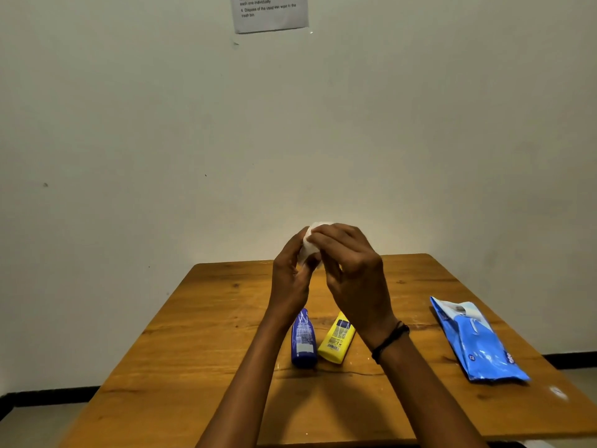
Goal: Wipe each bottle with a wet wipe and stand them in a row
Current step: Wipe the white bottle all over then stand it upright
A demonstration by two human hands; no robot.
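Observation:
A white wet wipe (308,245) is held up above the table between both hands. My left hand (290,276) grips it from the left and my right hand (350,270) pinches it from the right, fingers closed over most of it. Below the hands, a dark blue bottle (303,341) and a yellow bottle (336,342) lie flat side by side on the wooden table (200,334), caps pointing away from me.
A blue pack of wet wipes (478,344) lies near the table's right edge. A printed sheet (269,12) hangs on the wall behind. The table's far edge meets the wall.

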